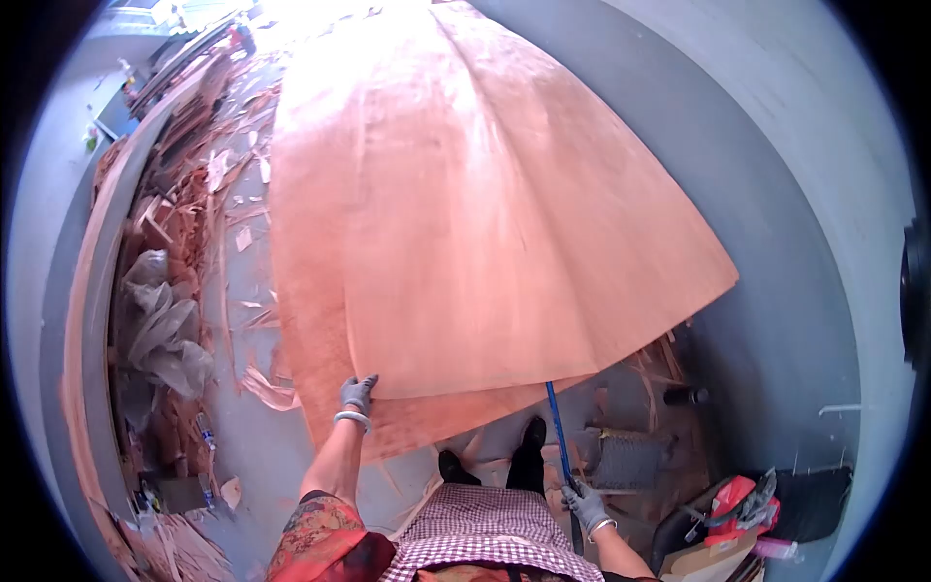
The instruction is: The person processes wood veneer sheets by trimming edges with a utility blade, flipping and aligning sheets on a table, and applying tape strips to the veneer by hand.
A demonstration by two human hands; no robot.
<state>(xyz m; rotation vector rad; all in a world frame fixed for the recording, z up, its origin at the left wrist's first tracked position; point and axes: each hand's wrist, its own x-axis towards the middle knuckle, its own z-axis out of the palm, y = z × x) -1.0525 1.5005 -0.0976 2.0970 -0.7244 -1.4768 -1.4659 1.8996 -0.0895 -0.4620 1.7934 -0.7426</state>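
A wide, thin sheet of reddish wood veneer (436, 262) stretches away in front of me, its near edge lying over another, darker veneer sheet (427, 424). My left hand (359, 392), in a grey glove, is closed on the near left corner of the upper sheet. In my right hand (585, 505), also gloved in grey, is a thin blue stick (558, 432). Its far end reaches the near edge of the sheets, where the tip is hidden. My fingers are wrapped round its lower part.
Veneer scraps (262, 388) litter the floor on the left, beside crumpled clear plastic (165, 330) and a long wooden rail (87, 291). A grey wall (776, 223) runs along the right. Low on the right stand a black chair (815, 504) with a red bag (742, 509) and a grey textured block (628, 460).
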